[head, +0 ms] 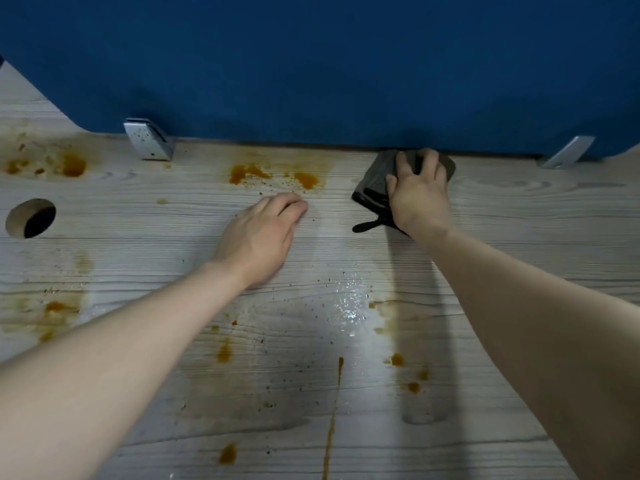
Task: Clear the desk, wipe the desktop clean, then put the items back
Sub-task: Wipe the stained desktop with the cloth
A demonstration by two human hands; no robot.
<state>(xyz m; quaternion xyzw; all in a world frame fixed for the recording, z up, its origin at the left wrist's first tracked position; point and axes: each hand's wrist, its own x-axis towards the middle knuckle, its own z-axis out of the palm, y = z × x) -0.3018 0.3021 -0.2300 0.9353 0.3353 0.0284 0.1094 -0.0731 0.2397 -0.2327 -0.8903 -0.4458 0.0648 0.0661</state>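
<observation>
The right hand [417, 195] lies flat on a dark cloth [377, 183], with the fingers [427, 161] spread and pressing down on it. The cloth is under the palm and sticks out to the left of the fingers. It sits on the desk [519, 209], right up against the blue wall [311, 64] at the back. A thin dark strap of the cloth pokes out near the wrist.

The left hand [258, 237] rests palm down on the desk and holds nothing. Its fingers are bent a little, with the tips touching the wood. Just past those tips are orange stains [249, 173] and small dark crumbs. The two hands are near each other but apart.

A wet, shiny patch [348, 299] lies closer to the person than both hands, between the two arms. More orange spots are near the arms. Far left of the left fingers is a round hole [31, 218]. Two metal clips [149, 138] hold the wall to the desk.
</observation>
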